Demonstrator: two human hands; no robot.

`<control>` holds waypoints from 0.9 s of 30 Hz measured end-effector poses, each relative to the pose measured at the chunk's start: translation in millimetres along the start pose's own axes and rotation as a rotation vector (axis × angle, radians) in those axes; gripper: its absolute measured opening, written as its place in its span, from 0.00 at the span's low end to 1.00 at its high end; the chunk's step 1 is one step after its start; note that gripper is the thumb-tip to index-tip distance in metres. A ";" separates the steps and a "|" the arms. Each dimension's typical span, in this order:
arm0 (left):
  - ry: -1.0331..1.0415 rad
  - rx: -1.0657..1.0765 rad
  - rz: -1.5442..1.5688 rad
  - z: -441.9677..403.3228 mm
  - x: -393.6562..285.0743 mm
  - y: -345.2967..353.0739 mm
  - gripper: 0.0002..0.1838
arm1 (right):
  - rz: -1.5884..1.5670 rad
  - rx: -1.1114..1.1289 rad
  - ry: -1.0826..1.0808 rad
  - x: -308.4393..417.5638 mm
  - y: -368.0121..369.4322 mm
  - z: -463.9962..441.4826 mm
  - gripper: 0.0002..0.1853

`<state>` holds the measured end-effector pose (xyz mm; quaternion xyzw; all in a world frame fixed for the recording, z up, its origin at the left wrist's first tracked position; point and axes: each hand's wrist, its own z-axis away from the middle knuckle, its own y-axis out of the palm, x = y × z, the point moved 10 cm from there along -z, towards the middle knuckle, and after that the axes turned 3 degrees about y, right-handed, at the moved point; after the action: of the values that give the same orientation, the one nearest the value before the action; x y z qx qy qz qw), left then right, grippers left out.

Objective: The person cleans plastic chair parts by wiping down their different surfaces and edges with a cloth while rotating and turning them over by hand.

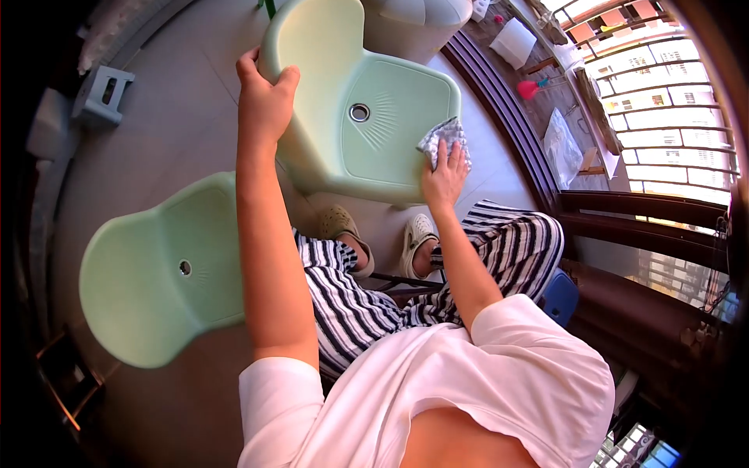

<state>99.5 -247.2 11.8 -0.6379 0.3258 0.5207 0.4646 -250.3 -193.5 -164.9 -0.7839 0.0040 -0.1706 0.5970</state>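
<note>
A light green plastic chair (394,86) with a round metal-rimmed hole in its seat stands in front of me. My left hand (267,97) grips the edge of its backrest, thumb on the near face and fingers round the side. My right hand (445,178) presses a crumpled grey-and-white patterned cloth (446,139) against the seat's right front corner, its fingers lying over the cloth. A second green chair (156,273), also with a round hole, is at the left, partly hidden behind my left arm.
A small grey stool (104,95) stands at the upper left. Behind the green chair is a pale rounded seat (413,27). On the right, a dark sliding-door track (507,109) borders a balcony with a plastic bag (562,148) and a barred window. My clogs rest below the chair.
</note>
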 end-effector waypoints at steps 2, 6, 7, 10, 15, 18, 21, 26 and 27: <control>0.001 -0.008 -0.002 0.0 -1.6 -0.9 0.29 | -0.050 -0.007 -0.132 25.2 -15.2 42.1 0.32; -0.011 -0.015 -0.021 0.7 -2.3 -1.6 0.29 | -0.099 0.164 -0.418 89.0 -13.2 83.4 0.35; -0.009 -0.013 -0.020 0.6 -2.5 -1.3 0.29 | -0.131 0.199 -0.445 103.5 -10.6 84.3 0.35; -0.042 -0.011 -0.028 -3.3 4.4 -0.9 0.29 | -0.184 0.235 -0.568 142.0 5.8 64.6 0.35; 0.034 -0.015 0.003 -2.0 3.6 0.2 0.30 | -0.116 0.135 -0.594 145.5 43.7 -26.3 0.33; 0.039 -0.007 0.025 -2.7 5.1 1.3 0.30 | -0.009 0.058 -0.497 107.8 56.0 -83.9 0.32; 0.048 -0.007 0.032 -2.3 3.0 0.6 0.30 | 0.046 0.038 -0.416 68.3 43.2 -106.6 0.31; 0.049 -0.016 0.025 -0.4 -0.6 -1.0 0.30 | 0.125 0.022 -0.326 35.4 23.8 -75.7 0.32; 0.006 0.013 0.030 0.5 0.4 1.0 0.31 | 0.125 0.022 -0.315 33.3 19.7 -63.3 0.32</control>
<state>98.5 -247.1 11.1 -0.6316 0.3400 0.5235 0.4598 -232.3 -265.3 -160.1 -0.7927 -0.0428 -0.0081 0.6081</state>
